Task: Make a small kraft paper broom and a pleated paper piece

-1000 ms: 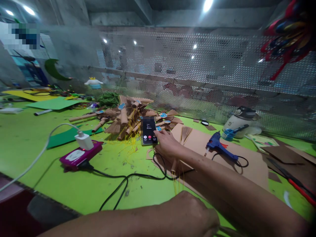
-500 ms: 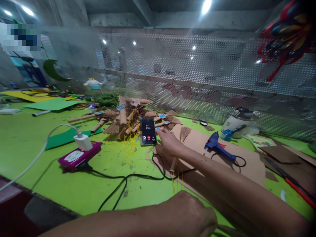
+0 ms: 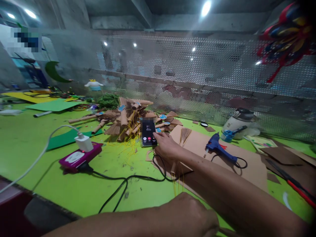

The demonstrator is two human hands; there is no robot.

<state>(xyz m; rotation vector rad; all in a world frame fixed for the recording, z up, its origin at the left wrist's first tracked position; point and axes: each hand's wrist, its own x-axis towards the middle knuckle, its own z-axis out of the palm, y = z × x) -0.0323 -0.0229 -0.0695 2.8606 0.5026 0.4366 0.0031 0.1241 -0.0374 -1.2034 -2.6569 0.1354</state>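
A dark smartphone (image 3: 148, 131) stands tilted up in front of a pile of folded brown paper fans (image 3: 123, 117). Its screen shows a red round button between two others. At the lower right of the screen is the stretched index finger of my right hand (image 3: 166, 144), which holds nothing visible; its other fingers are partly hidden. My left hand (image 3: 194, 214) is closed in the foreground, back of the hand up; whatever its fingers hold is hidden. Under my right wrist lies a single paper fan (image 3: 184, 135) with a rolled handle and yellow strings, on a cardboard sheet (image 3: 242, 174).
A blue glue gun (image 3: 218, 148) lies on the cardboard, with red-handled scissors (image 3: 293, 186) further right. A purple power strip (image 3: 80, 158) with a white charger (image 3: 84, 142) and a black cable (image 3: 111, 178) occupy the left. Behind are a jug (image 3: 238, 121) and a perforated metal screen (image 3: 172, 75).
My right index finger drew slightly off the phone's edge, then came back over the lower right of its screen. The phone and my left hand stay in place; the view shifts slightly.
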